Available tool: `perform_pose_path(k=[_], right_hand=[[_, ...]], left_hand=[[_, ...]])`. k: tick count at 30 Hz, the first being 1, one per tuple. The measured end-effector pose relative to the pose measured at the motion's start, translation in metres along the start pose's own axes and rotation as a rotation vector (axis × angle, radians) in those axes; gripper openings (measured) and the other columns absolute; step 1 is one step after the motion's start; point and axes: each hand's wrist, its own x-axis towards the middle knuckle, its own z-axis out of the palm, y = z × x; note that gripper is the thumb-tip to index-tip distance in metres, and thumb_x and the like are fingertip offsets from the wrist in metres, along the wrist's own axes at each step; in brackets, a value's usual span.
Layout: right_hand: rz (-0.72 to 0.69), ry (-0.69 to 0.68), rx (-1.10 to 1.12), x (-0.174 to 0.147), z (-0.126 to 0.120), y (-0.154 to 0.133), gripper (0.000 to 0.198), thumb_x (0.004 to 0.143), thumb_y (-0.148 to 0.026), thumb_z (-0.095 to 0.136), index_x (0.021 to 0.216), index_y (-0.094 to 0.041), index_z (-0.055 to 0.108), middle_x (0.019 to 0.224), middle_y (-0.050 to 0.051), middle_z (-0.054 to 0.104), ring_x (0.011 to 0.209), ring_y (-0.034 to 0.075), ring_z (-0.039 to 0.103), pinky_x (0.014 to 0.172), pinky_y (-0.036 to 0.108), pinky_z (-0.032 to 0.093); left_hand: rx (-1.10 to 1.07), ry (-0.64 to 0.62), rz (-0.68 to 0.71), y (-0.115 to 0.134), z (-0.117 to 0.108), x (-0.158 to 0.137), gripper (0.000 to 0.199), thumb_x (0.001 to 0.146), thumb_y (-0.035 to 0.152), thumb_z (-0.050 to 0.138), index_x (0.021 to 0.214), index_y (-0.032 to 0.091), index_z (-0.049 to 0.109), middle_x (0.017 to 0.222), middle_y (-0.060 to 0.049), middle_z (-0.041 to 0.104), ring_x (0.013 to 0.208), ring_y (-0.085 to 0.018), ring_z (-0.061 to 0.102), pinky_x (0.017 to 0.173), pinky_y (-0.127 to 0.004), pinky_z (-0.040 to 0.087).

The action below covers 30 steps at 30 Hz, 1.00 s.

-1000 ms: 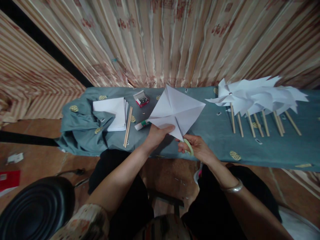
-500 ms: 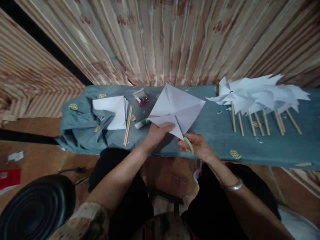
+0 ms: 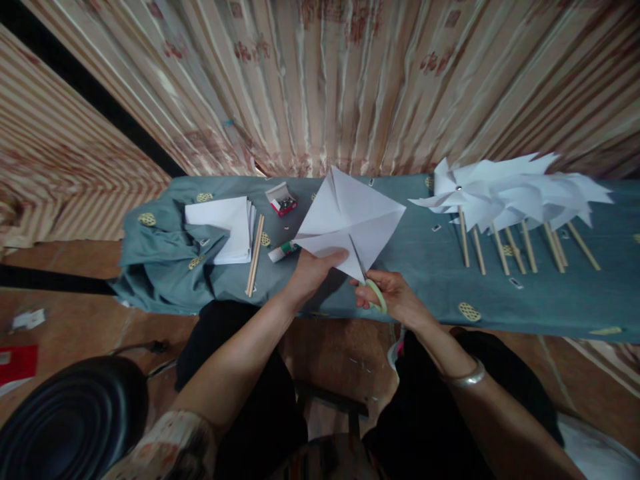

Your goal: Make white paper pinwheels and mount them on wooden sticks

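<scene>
A creased square sheet of white paper (image 3: 367, 217) is held up over the cloth-covered table, one corner pointing toward me. My left hand (image 3: 314, 270) pinches its lower left side, thumb lying on top and the fingers hidden beneath. Wrapped round the handles of a pair of scissors with pale green grips (image 3: 376, 297) is my right hand (image 3: 393, 293). The blades lie along the crease at the near corner of the paper; how far apart they are I cannot tell.
Left of the paper lie a glue stick (image 3: 283, 251), a small box of pins (image 3: 281, 199), two wooden sticks (image 3: 255, 257) and a stack of white paper (image 3: 225, 213). Several paper pinwheels (image 3: 520, 193) on sticks rest at the right. A black round stool (image 3: 70, 420) stands lower left.
The view has shifted very slightly. Both hands keep their hold on the paper and the scissors, nearly in the same place.
</scene>
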Motion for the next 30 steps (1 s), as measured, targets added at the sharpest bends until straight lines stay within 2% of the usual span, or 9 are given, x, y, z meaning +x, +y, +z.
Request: perform_pose_path(k=[7, 12, 13, 15, 19, 21, 24, 27, 30], right_hand=[[0.114, -0.17, -0.061, -0.009, -0.015, 0.0, 0.051, 0.059, -0.051, 0.085, 0.089, -0.016, 0.064, 0.062, -0.002, 0.064, 0.054, 0.01, 0.058, 0.05, 0.022, 0.042], [0.14, -0.285, -0.113, -0.022, -0.041, -0.005, 0.051, 0.063, -0.05, 0.084, 0.094, -0.014, 0.066, 0.066, 0.002, 0.068, 0.056, 0.011, 0.058, 0.055, 0.024, 0.046], [0.105, -0.264, -0.105, -0.024, -0.047, -0.006, 0.05, 0.065, -0.052, 0.083, 0.094, -0.014, 0.067, 0.067, 0.002, 0.068, 0.057, 0.012, 0.059, 0.055, 0.025, 0.047], [-0.015, -0.113, -0.082, -0.025, -0.057, -0.007, 0.05, 0.065, -0.055, 0.082, 0.094, -0.016, 0.069, 0.068, 0.003, 0.069, 0.056, 0.013, 0.059, 0.055, 0.027, 0.048], [-0.281, 0.41, -0.07, -0.016, -0.075, -0.008, 0.048, 0.062, -0.054, 0.083, 0.096, -0.022, 0.069, 0.076, 0.002, 0.074, 0.065, 0.017, 0.065, 0.062, 0.029, 0.051], [-0.362, 0.539, -0.092, -0.009, -0.08, -0.008, 0.048, 0.06, -0.052, 0.085, 0.095, -0.023, 0.069, 0.078, 0.002, 0.075, 0.067, 0.017, 0.066, 0.062, 0.029, 0.051], [-0.396, 0.556, -0.124, 0.0, -0.082, -0.008, 0.05, 0.056, -0.05, 0.087, 0.093, -0.022, 0.069, 0.074, 0.001, 0.074, 0.063, 0.016, 0.063, 0.055, 0.026, 0.046], [-0.332, 0.491, -0.087, 0.005, -0.078, -0.009, 0.051, 0.05, -0.047, 0.089, 0.089, -0.021, 0.069, 0.066, -0.002, 0.07, 0.057, 0.012, 0.058, 0.051, 0.024, 0.042], [-0.266, 0.414, -0.018, 0.007, -0.069, -0.014, 0.05, 0.046, -0.045, 0.09, 0.085, -0.021, 0.07, 0.064, -0.004, 0.067, 0.057, 0.011, 0.056, 0.053, 0.024, 0.044]], left_hand=[[-0.092, 0.067, 0.066, 0.007, -0.009, 0.01, 0.043, 0.055, 0.026, 0.08, 0.096, 0.017, 0.069, 0.088, -0.005, 0.074, 0.083, -0.021, 0.065, 0.084, -0.036, 0.051], [-0.105, 0.103, 0.107, 0.009, -0.019, 0.016, 0.039, 0.055, 0.025, 0.081, 0.092, 0.019, 0.071, 0.088, -0.004, 0.074, 0.087, -0.022, 0.066, 0.086, -0.036, 0.052], [-0.088, 0.113, 0.097, 0.008, -0.021, 0.016, 0.037, 0.054, 0.024, 0.081, 0.088, 0.018, 0.071, 0.087, -0.004, 0.074, 0.086, -0.022, 0.066, 0.086, -0.036, 0.052], [-0.042, 0.109, 0.04, 0.008, -0.022, 0.015, 0.032, 0.051, 0.023, 0.082, 0.08, 0.017, 0.071, 0.081, -0.004, 0.074, 0.079, -0.022, 0.067, 0.082, -0.037, 0.053], [0.015, 0.035, -0.081, 0.007, -0.018, 0.009, 0.025, 0.048, 0.016, 0.079, 0.072, 0.016, 0.07, 0.076, -0.004, 0.074, 0.073, -0.021, 0.066, 0.081, -0.037, 0.053], [0.026, -0.003, -0.101, 0.006, -0.014, 0.005, 0.025, 0.048, 0.012, 0.075, 0.073, 0.016, 0.07, 0.076, -0.002, 0.074, 0.072, -0.019, 0.066, 0.08, -0.036, 0.053], [0.059, -0.082, -0.132, 0.005, -0.01, 0.0, 0.023, 0.05, 0.009, 0.072, 0.071, 0.017, 0.07, 0.074, -0.001, 0.073, 0.069, -0.017, 0.065, 0.075, -0.033, 0.053], [0.087, -0.144, -0.149, 0.004, -0.009, -0.003, 0.022, 0.051, 0.011, 0.072, 0.072, 0.016, 0.069, 0.074, -0.001, 0.072, 0.068, -0.017, 0.065, 0.072, -0.032, 0.052], [0.094, -0.178, -0.149, 0.004, -0.01, -0.004, 0.026, 0.049, 0.013, 0.073, 0.075, 0.016, 0.07, 0.074, -0.001, 0.072, 0.07, -0.018, 0.065, 0.073, -0.032, 0.052]])
